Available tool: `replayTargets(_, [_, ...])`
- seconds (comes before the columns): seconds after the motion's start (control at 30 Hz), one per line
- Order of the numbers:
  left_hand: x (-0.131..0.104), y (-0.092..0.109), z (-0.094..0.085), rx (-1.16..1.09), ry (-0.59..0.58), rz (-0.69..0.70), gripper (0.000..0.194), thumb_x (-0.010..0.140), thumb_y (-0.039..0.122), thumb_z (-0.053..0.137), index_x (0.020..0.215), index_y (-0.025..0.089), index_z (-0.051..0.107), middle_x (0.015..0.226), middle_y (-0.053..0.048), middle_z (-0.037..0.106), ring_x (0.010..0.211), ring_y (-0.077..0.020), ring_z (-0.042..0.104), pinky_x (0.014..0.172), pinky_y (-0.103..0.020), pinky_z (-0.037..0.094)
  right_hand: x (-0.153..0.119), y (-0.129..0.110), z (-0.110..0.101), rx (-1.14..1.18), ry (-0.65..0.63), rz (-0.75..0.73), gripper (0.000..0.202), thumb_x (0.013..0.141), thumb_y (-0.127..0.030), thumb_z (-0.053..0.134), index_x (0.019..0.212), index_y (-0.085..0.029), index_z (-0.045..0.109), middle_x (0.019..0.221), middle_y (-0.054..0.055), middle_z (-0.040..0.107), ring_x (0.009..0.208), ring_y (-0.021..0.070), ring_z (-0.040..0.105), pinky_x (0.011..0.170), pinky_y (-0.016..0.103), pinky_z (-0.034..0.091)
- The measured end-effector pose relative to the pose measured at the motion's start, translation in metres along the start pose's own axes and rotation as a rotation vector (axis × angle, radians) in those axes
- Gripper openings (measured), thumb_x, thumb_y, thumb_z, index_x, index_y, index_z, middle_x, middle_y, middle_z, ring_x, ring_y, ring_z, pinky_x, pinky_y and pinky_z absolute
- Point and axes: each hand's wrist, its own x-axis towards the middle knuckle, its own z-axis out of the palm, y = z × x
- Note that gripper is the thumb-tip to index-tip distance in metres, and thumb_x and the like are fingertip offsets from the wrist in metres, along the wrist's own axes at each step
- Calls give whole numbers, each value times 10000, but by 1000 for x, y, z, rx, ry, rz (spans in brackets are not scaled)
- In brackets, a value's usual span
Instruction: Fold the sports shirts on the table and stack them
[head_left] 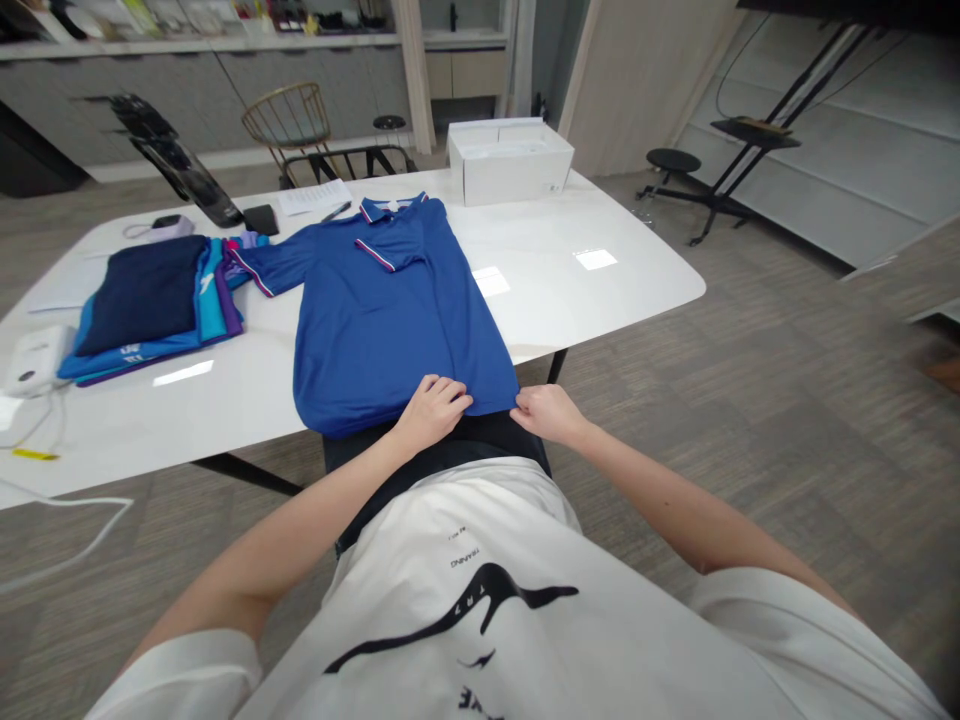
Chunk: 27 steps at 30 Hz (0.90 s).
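A blue polo shirt (pixel 375 330) with red-and-white trim on its collar and cuffs lies on the white table (pixel 600 300). Its collar points to the far side and its hem hangs at the near edge. One side, sleeve included, is folded inward over the body. My left hand (pixel 433 408) has its fingers curled on the hem near the middle, pinching the cloth. At the hem's right corner, my right hand (pixel 546 412) grips the fabric between closed fingers.
A stack of folded clothes (pixel 150 300) lies to the left, beside a white device (pixel 39 360) with cables. Papers (pixel 313 197) and a pen (pixel 337 211) are behind the shirt. A white box (pixel 510 165) stands at the back right. Chairs (pixel 289 115) stand beyond the table.
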Motion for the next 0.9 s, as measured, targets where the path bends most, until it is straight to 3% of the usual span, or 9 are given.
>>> replayTargets(0.1, [-1,0,-9,-14,-76,26,225,945,147,499,987,210,711,1078,-85,660,987,-242,567,882,-435,400,0,0,-6,39,-14,-116,273,909,-262,549,656,-184,618,772,46,706,683,163,605,609,289,288])
replayTargets(0.2, [1,-4,-22,-121,-142,72,222,940,168,513,1003,220,719,1059,-61,657,958,-210,579,862,-396,412,7,-1,-17,105,-3,-147,331,943,-361,569,657,-195,585,681,10,663,614,143,556,597,283,260])
replayTargets(0.33, [18,-29,-44,-180,-114,-3,283,973,205,462,1122,234,702,1110,-61,658,987,-196,603,859,-353,433,45,-7,-38,164,60,-209,337,1003,-419,519,767,-200,618,725,10,670,627,137,549,614,272,269])
replayTargets(0.6, [69,-152,-69,-161,23,-366,277,950,222,473,1094,237,710,1095,-38,683,1032,-194,643,869,-297,502,207,-15,-69,216,199,-198,231,988,-399,563,880,-219,660,740,2,677,681,155,590,619,256,290])
replayTargets(0.9, [68,-273,-61,56,48,-758,281,950,240,478,1114,249,706,1138,-65,674,1076,-229,630,930,-355,483,370,-26,-65,287,190,-139,164,948,-371,591,929,-247,698,774,-5,703,693,164,623,618,250,341])
